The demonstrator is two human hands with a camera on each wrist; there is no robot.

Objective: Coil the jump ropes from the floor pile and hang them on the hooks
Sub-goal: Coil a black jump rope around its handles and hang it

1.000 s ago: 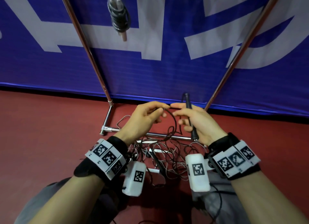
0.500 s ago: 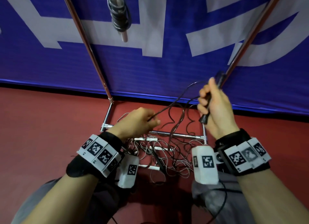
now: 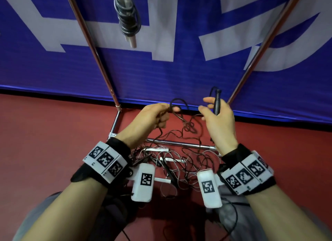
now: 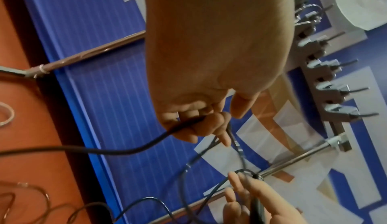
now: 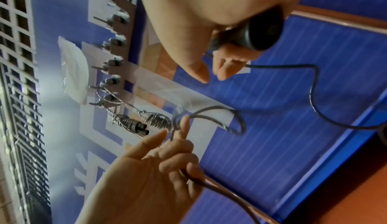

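A tangled pile of jump ropes [image 3: 179, 161] lies on the red floor between my wrists. My right hand [image 3: 217, 115] holds a black rope handle [image 3: 216, 102] upright against its palm, index finger and thumb stretched out; the handle's butt [image 5: 261, 28] shows in the right wrist view. My left hand [image 3: 154, 115] pinches the black cord [image 3: 179, 104] of the same rope, which loops above its fingers [image 4: 201, 124] and trails down to the pile. One coiled rope [image 3: 127, 17] hangs at the top of the rack.
A metal rack stands against the blue banner: two slanted poles [image 3: 95, 55] [image 3: 265, 44] and a base bar [image 3: 179, 143] on the floor. A row of hooks [image 4: 326, 71] runs along the top rail. Red floor [image 3: 45, 142] spreads to both sides.
My right hand has come down and back toward the left one after swinging up and to the right with the handle. My left hand has risen, and a cord loop now stands above it.
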